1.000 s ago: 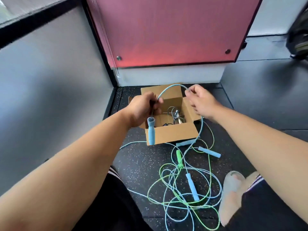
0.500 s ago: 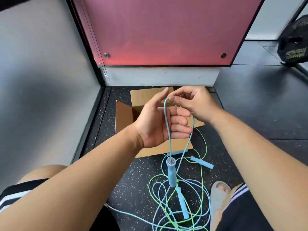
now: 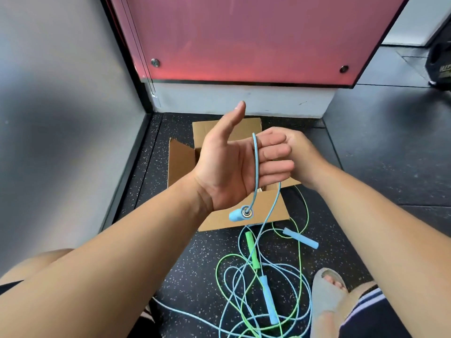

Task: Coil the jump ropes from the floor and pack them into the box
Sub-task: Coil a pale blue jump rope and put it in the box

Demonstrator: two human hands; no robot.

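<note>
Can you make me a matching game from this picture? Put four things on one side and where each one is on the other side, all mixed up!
Things:
1. blue rope
2. hanging blue handle
3. green handle
4. cardboard box

Places:
A. lying on the floor among loose ropes
B. draped over the fingers of the left hand
C. sitting open on the floor, partly behind the left hand
D. dangling in the air just under the left hand

Pairs: 1-B, 2-D, 3-A, 4-C
</note>
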